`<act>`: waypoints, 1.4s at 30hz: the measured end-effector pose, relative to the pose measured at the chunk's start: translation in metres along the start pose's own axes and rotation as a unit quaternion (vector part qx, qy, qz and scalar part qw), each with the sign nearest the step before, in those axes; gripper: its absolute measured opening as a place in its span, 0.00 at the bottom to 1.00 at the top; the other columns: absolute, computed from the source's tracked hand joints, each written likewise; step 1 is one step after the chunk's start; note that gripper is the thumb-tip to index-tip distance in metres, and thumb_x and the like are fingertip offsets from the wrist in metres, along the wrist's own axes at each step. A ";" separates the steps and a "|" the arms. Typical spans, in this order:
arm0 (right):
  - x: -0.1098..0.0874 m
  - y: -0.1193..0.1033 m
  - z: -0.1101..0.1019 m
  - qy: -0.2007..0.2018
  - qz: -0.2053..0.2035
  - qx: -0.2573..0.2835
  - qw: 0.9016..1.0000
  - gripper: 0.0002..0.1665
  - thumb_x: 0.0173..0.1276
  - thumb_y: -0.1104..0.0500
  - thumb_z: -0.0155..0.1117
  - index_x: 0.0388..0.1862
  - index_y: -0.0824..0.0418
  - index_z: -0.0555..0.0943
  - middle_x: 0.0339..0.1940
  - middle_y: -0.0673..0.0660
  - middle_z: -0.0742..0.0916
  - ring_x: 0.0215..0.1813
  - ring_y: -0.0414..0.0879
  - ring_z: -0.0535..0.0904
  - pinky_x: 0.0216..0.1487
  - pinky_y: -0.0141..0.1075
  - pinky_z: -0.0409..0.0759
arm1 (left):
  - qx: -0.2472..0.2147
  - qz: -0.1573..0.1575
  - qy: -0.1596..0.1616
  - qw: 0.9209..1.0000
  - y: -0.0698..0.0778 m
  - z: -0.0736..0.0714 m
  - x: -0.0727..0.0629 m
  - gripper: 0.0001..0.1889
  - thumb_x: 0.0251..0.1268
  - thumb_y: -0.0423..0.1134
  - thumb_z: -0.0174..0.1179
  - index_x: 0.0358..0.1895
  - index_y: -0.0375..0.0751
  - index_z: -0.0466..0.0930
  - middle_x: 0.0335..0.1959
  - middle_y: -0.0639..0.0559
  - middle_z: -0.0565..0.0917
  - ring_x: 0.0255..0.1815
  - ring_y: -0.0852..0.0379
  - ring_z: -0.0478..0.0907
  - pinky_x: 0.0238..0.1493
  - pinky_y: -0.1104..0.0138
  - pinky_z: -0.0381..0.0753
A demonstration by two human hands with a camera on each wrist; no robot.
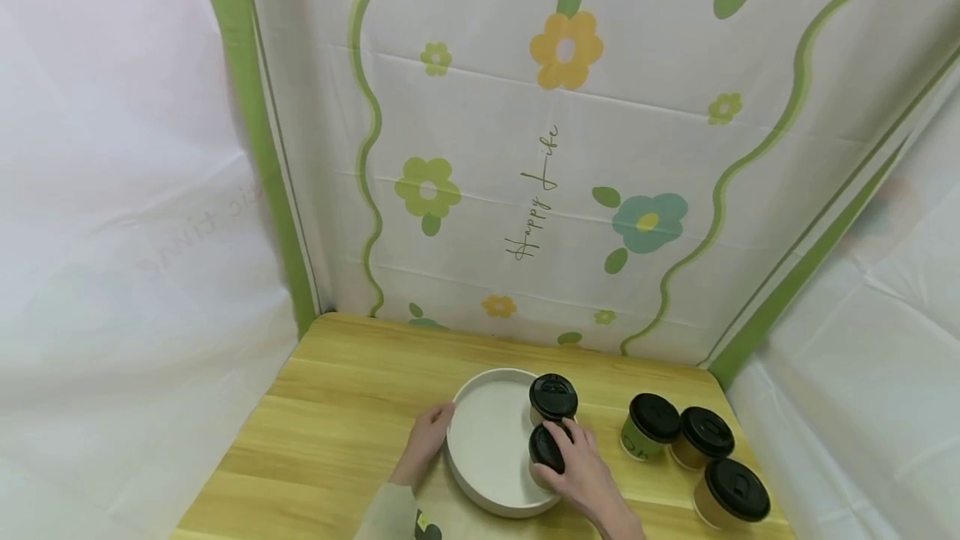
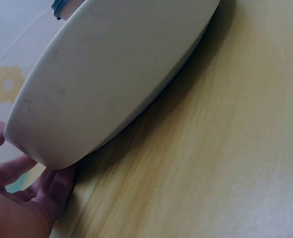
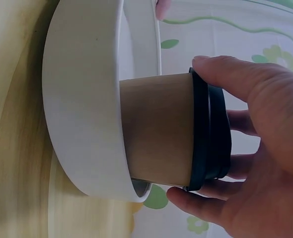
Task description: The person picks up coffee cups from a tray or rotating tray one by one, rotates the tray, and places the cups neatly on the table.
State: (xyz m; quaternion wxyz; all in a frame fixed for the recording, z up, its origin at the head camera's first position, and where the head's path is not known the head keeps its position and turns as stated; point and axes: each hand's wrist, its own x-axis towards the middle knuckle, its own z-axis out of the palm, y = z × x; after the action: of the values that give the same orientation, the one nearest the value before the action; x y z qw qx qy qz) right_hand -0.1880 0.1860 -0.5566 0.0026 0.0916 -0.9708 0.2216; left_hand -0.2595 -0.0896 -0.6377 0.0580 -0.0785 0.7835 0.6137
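Tray: one, round, white, low-walled [image 1: 483,444]; set on the wooden table [image 1: 322,423], between the two hands.
Lidded cups: five in all; two stood inside the tray, three placed on the table to its right.
Lids: five, black [image 3: 213,134], one fitted on each cup.
Cups in tray: a far cup [image 1: 553,398] and a near cup [image 1: 546,450], both at the right side of the tray, close to each other; the near cup's plain brown wall is shown by the right wrist view.
Cups on table: one green cup [image 1: 643,432], one middle brown cup [image 1: 703,438], one front brown cup [image 1: 731,494]; grouped close together.
Hands: two, both occupied.
Left hand [image 1: 430,440]: curled at the tray's left side; the wall is gripped between thumb and fingers.
Right hand [image 1: 581,473]: spread as wide as the near cup's lid; that lid is held from above, with thumb on one side and fingers on the other.
Curtain [image 1: 480,123]: hung behind the table, white, printed with flowers and "Happy Life".
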 end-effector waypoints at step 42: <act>-0.008 0.013 -0.060 0.067 0.012 0.091 0.993 0.38 0.63 0.37 0.67 0.65 0.56 0.75 0.62 0.61 0.80 0.63 0.60 0.76 0.57 0.55 0.78 | -0.016 -0.016 -0.003 1.000 -0.005 -0.001 0.001 0.33 0.72 0.62 0.48 0.63 0.36 0.75 0.63 0.34 0.77 0.67 0.33 0.70 0.68 0.40 0.68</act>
State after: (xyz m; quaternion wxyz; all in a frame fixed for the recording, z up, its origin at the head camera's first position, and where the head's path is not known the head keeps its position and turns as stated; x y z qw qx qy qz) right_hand -0.1846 0.2251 -0.5080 0.0569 0.0651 -0.9451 0.3151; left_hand -0.2599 -0.0918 -0.6424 0.0685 -0.0904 0.7719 0.6255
